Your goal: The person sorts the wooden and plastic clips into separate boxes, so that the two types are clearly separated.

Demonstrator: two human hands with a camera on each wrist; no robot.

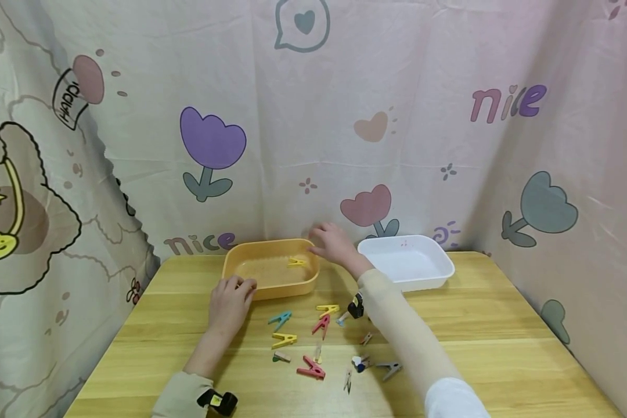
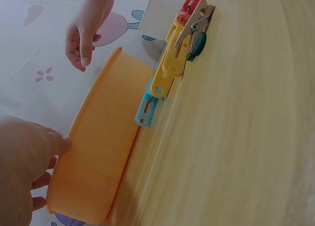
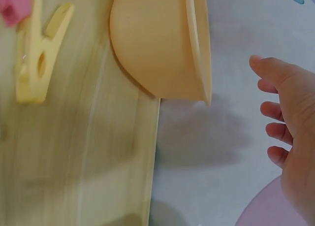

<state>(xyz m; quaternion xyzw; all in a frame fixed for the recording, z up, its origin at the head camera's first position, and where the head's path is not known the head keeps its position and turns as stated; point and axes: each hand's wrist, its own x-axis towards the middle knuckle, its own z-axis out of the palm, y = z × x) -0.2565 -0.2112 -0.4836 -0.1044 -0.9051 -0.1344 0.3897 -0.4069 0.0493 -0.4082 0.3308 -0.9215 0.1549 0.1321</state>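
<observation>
My left hand grips the rim of an orange plastic basin at its front left corner. In the left wrist view the thumb of the left hand lies against the basin's outer wall, with the fingers over the rim. A yellow clothespin lies inside the basin. My right hand hovers by the basin's back right corner. In the right wrist view the right hand is apart from the basin, fingers loosely bent and holding nothing.
A white basin stands to the right. In front lie several clothespins: a teal one, a yellow one, a red one, a grey one and small wooden ones. A patterned curtain hangs behind the wooden table.
</observation>
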